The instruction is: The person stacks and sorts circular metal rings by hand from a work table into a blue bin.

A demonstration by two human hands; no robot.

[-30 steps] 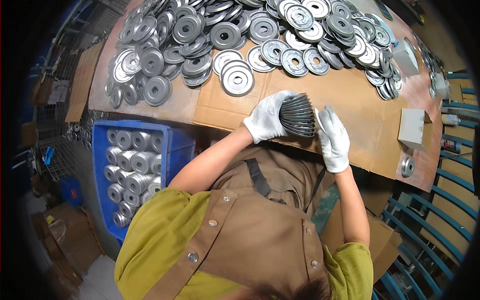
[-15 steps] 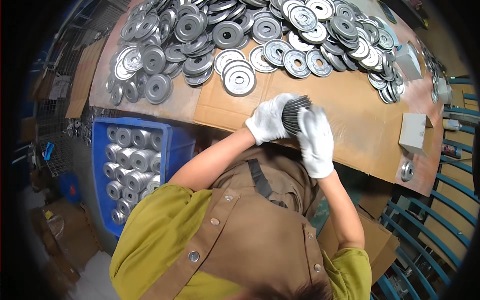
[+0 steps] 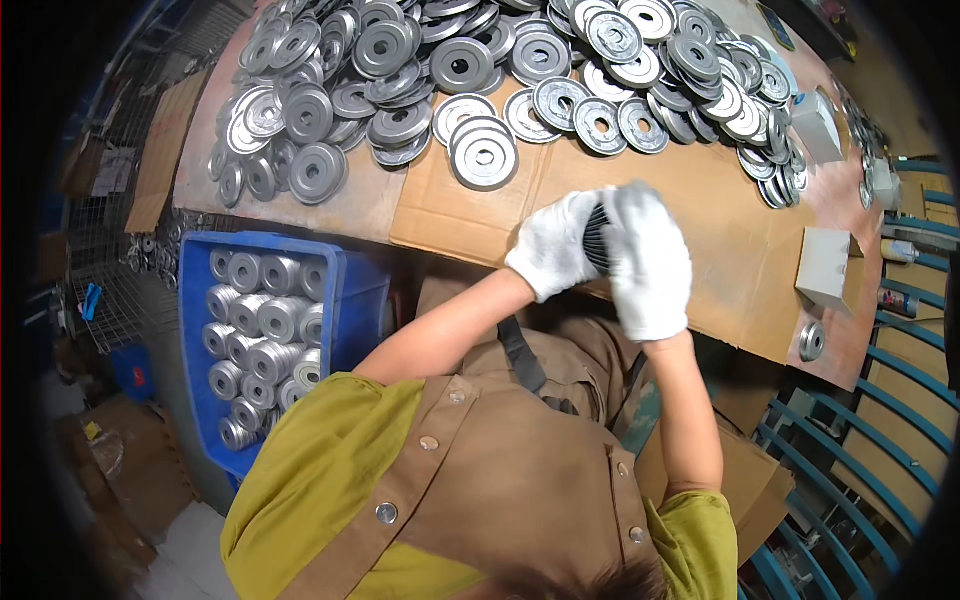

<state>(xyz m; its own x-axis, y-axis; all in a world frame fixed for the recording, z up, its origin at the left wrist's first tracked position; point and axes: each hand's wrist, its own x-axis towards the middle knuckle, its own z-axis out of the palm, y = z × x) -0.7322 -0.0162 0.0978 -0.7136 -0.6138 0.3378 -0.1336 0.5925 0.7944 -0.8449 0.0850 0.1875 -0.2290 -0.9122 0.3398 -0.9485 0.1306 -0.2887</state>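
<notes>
Above the front edge of the table, a stack of thin dark grey metal discs (image 3: 596, 240) sits on edge between my two white-gloved hands. My left hand (image 3: 555, 245) is wrapped round its left side and grips it. Against the stack's right side lies my right hand (image 3: 650, 270), covering much of it. Motion smears the right hand's fingertips, so their hold is unclear. Just beyond my hands, a few overlapping bright discs (image 3: 484, 158) rest on a flat cardboard sheet (image 3: 730, 255).
A big heap of loose grey metal discs (image 3: 462, 66) covers the table's far side. To my left stands a blue crate (image 3: 345, 300) with rows of stacked discs (image 3: 280, 318). A white box (image 3: 826, 268) and a single disc (image 3: 811, 342) sit at the right, near blue slatted bars (image 3: 880, 435).
Both hands and the disc stack have shifted slightly right. My right hand now covers more of the stack, and less of its ridged side shows.
</notes>
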